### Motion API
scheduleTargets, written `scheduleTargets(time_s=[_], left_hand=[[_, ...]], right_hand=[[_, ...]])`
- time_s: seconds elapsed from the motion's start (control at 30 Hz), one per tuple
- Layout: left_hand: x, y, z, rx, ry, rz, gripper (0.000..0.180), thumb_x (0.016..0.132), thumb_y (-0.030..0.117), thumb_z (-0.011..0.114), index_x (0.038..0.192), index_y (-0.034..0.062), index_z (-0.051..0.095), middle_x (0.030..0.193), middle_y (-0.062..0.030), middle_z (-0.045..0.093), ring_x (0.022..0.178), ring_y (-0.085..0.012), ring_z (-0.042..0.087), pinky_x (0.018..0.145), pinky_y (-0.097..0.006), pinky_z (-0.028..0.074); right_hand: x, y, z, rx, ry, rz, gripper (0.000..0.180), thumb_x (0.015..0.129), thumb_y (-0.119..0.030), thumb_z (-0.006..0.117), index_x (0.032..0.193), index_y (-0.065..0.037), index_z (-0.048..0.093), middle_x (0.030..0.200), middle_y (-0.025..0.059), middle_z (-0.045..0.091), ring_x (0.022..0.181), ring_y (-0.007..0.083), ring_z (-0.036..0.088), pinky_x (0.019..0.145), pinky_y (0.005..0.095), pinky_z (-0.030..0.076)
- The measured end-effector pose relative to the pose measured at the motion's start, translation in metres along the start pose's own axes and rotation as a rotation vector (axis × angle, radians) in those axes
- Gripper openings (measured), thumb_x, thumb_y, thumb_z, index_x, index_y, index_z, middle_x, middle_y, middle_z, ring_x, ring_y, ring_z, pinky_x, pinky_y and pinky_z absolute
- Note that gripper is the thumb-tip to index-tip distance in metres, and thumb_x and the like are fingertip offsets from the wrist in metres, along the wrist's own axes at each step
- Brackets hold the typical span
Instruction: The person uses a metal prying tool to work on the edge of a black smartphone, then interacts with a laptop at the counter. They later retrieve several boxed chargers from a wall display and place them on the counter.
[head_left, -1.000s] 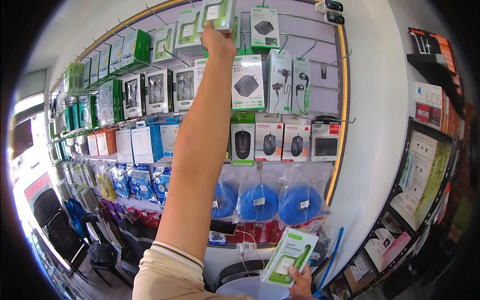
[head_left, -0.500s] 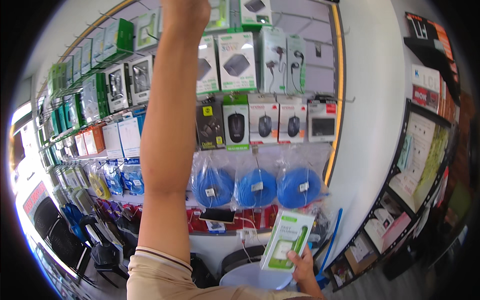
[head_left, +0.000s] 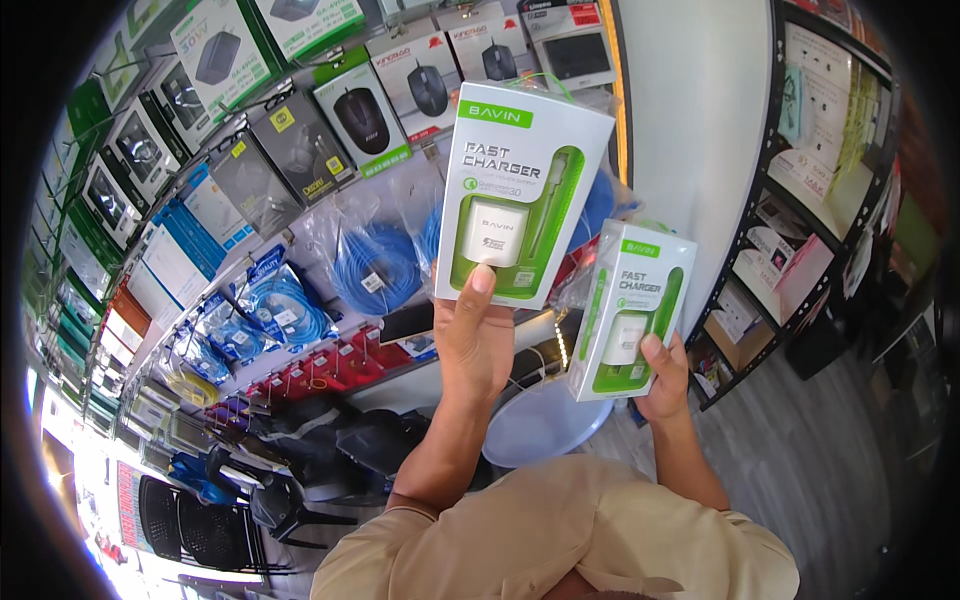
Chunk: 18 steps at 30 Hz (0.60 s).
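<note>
the left hand [head_left: 474, 340] holds a tall white cardboard box with a green patterned window [head_left: 535, 130] by its lower edge, the thumb pressed to the front and the other fingers hidden behind it. the box is upright but leans a little to the right, its front turned up to the person. through its window show a small square white plastic charger block [head_left: 497, 236] and, to the right of that, a white cable [head_left: 547, 208].

the right hand [head_left: 666, 376] grips a second white-and-green cardboard box [head_left: 655, 262], which looks smaller in the view, at its lower right corner, thumb on the front; how its other fingers lie behind, i cannot tell. this box is lower and to the right of the first, with a gap between them, and also leans rightward.

behind the boxes is a display wall. a black computer mouse in a green-and-white box [head_left: 363, 125] hangs to the left of the first box, with coiled blue cable in a clear plastic bag [head_left: 372, 272] below it. under the boxes is a pale round tabletop [head_left: 540, 425], and to the right stands a black metal-framed shelf [head_left: 800, 225].
</note>
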<state>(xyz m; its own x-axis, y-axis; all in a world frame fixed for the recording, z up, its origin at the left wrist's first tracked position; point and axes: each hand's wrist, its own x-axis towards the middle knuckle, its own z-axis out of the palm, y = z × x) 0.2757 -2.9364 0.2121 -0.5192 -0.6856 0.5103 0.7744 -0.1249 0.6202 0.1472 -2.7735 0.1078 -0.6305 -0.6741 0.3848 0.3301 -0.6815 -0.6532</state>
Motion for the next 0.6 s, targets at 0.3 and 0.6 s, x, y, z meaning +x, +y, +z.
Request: scheduleTargets(time_s=[0.3,0.6], left_hand=[[-0.013,0.008,0.001,0.002,-0.004,-0.057,0.054,0.103,0.022,0.066,0.15,0.0015,0.05,0.142,-0.0106,0.062,0.129,-0.0234,0.062,0.113,-0.044,0.049],[-0.015,0.017,0.005,0.006,0.012,-0.085,0.055,0.102,0.021,0.066,0.151,0.0008,0.049,0.142,-0.0108,0.062,0.131,-0.0231,0.062,0.114,-0.043,0.049]], right_hand=[[-0.004,0.005,0.001,-0.04,0.028,0.045,0.064,0.098,-0.026,0.071,0.149,0.004,0.047,0.134,0.0161,0.066,0.117,0.021,0.069,0.101,0.0354,0.055],[-0.003,0.01,0.004,-0.042,0.023,0.059,0.061,0.098,-0.025,0.071,0.147,0.004,0.049,0.134,0.0165,0.067,0.116,0.0213,0.069,0.1,0.0355,0.056]])
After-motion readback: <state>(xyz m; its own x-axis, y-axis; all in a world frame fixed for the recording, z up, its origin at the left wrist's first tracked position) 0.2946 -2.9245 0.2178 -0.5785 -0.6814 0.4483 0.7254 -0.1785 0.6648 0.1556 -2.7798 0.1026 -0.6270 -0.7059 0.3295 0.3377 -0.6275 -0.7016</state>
